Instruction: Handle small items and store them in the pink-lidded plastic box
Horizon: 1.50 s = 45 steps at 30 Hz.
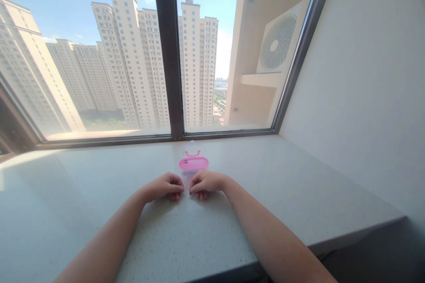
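My left hand (166,185) rests low over the pale countertop, its thumb and fingers pinched together. Facing it, a small gap away, my right hand (206,182) is closed in a similar pinch. Whatever the fingertips hold, if anything, is too small to make out. Just beyond both hands lies a pink oval tray (195,163) with a few small ring-like items (185,162) at its left end. Behind the tray stands a clear lid with a pink curved handle (192,154). My right hand partly covers the area in front of the tray.
The speckled white countertop (99,185) reaches back to a dark-framed window (177,97). A white wall (365,75) borders it on the right. Its front edge (358,232) drops off toward a dark space. Tall buildings and an air-conditioner unit (279,42) show outside the glass.
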{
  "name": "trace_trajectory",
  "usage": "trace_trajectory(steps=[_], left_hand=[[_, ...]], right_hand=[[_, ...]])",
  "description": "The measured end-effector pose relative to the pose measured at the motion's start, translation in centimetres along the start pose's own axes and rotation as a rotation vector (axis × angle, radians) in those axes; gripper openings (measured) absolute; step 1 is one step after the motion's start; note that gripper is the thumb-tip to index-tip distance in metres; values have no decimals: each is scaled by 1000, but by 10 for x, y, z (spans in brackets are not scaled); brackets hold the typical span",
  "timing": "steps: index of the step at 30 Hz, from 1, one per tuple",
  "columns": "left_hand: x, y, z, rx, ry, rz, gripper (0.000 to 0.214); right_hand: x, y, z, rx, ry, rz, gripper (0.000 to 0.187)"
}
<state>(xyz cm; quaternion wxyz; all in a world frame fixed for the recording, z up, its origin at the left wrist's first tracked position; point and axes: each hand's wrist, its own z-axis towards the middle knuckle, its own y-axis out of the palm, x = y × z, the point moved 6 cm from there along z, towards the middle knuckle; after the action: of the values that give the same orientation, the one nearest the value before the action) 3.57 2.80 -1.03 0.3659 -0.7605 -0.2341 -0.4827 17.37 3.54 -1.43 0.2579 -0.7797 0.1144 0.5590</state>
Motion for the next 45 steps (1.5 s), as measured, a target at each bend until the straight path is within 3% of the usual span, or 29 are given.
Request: trace_trajectory(steps=[45], left_hand=[[0, 1, 0, 20, -18, -27, 29]], right_hand=[[2, 0, 0, 16, -3, -10, 17]])
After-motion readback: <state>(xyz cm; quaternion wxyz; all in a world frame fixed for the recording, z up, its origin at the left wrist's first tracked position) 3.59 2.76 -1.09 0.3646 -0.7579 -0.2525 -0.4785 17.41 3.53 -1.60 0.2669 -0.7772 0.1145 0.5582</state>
